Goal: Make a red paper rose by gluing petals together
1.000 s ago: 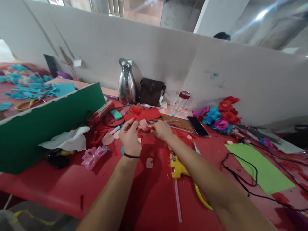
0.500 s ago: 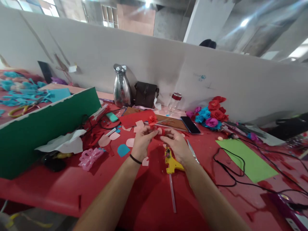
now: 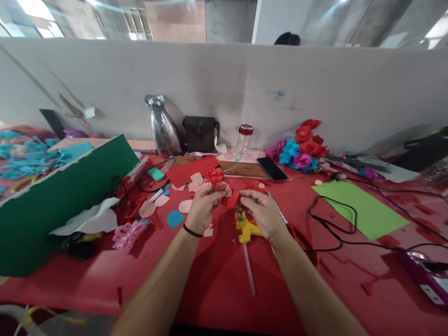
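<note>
My left hand is closed around the base of a small red felt flower, whose bloom rises just above my fingers. My right hand pinches a red felt petal and holds it against the flower's side. Both hands meet over the red table. A yellow glue gun lies right beneath my right hand, with a clear glue stick trailing toward me. Loose pink petals and a blue piece lie left of my hands.
A green board leans at left. At the back wall stand a silver jug, a dark pouch, a jar, a phone and a bunch of felt flowers. Black cables cross beside green paper.
My hands drew back from the far red sheet toward me and came together above the glue gun. The right hand now presses a red petal to the flower.
</note>
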The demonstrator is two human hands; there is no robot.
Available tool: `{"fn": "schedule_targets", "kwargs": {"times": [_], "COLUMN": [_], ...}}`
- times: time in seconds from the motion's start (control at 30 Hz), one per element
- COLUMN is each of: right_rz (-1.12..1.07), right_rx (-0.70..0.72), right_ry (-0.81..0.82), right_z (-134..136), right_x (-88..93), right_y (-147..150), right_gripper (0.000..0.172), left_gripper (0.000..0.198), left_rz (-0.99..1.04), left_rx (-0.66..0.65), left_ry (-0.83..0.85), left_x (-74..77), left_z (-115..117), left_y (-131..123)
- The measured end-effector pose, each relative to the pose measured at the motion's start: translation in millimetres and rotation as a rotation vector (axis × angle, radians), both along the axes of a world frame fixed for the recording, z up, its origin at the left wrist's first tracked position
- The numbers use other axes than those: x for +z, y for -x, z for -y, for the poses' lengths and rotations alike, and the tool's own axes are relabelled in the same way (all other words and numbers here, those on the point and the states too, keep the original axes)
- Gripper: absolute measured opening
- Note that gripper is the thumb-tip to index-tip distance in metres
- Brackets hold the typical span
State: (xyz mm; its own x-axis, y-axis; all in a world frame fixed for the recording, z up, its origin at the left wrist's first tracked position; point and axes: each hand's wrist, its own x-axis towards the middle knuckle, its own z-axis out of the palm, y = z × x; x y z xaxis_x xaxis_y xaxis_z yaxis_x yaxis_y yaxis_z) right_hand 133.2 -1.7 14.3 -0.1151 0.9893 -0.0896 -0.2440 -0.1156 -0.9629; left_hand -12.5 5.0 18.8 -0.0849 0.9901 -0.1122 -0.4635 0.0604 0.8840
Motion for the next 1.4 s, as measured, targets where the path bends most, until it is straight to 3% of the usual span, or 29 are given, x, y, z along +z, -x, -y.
{"fn": "schedule_targets", "kwargs": {"times": [0.27,0.6,1.0,1.4], "right_rz": [0.026,0.042,-0.031,0.05], "right_rx": [-0.059,-0.034,-0.015,-0.084], "right_ry": [0.033,0.039,0.044,0.021], "right_z": [2.2,2.5,3.9,3.5], "right_x": [5.8,3.6,4.8,1.1], "right_y": [3.1,3.7,4.2,6.7], "right_gripper": [0.022,0.014,0.02,0.016], "left_gripper": [0.019,0.017,0.021,0.012], "left_rz": [-0.044,-0.038,-0.029,-0.056], "left_rx": [-0.01,0.0,-0.012,-0.014], "left_ry": [0.016,0.029,0.086,0.046], "left_x": [1.2,0.9,4.6,2.4], "left_z": [0.3,-1.1,-0.6,-1.6], "left_y": [0.4,0.4,0.7,4.1]}}
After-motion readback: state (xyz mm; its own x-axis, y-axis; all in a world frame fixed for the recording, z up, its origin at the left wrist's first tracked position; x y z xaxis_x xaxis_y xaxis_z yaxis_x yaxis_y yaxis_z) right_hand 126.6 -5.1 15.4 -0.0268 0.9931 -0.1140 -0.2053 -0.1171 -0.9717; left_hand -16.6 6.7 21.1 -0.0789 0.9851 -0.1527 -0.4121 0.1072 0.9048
